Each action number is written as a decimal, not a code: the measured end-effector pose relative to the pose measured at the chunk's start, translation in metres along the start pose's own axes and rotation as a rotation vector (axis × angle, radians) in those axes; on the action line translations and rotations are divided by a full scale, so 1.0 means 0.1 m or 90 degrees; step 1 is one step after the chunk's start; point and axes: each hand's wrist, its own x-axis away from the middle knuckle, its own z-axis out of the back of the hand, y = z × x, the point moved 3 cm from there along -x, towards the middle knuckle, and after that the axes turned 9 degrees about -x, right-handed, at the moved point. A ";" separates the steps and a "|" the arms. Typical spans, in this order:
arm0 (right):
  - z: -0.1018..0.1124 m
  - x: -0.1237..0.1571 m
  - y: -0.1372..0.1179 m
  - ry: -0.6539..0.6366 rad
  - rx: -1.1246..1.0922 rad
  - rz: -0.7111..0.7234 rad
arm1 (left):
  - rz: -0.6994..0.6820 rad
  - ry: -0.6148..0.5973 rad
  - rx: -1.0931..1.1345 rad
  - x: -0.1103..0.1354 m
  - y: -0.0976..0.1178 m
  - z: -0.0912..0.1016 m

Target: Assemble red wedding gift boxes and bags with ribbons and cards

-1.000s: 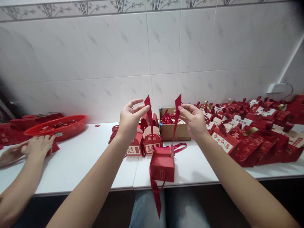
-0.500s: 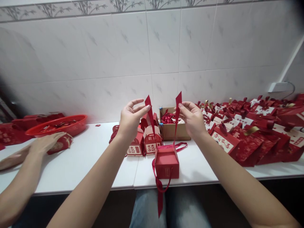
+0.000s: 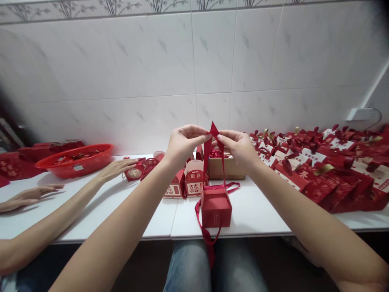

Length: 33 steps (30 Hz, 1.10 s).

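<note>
A small red gift box [image 3: 216, 209] stands near the front edge of the white table [image 3: 258, 211], right in front of me. Dark red ribbon [image 3: 214, 142] rises from it in two strands that meet above the box. My left hand [image 3: 182, 144] and my right hand [image 3: 238, 147] are raised close together, each pinching one ribbon end where the strands come together. A loop of the ribbon hangs over the table edge [image 3: 208, 239] below the box.
Red-and-white house-shaped boxes [image 3: 194, 182] and a cardboard box of ribbons [image 3: 226, 168] stand behind the gift box. Many finished red boxes [image 3: 328, 170] crowd the right side. At left, another person's hand [image 3: 117, 167] touches a red packet near a red plastic basket [image 3: 74, 160].
My two hands have come together, bringing the ribbon ends from apart to touching above the box. The other person's hand has slid a red packet rightward along the table.
</note>
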 end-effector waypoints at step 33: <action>0.15 0.26 0.06 -0.291 0.553 0.465 | 0.213 -0.210 0.094 0.18 -0.38 -0.09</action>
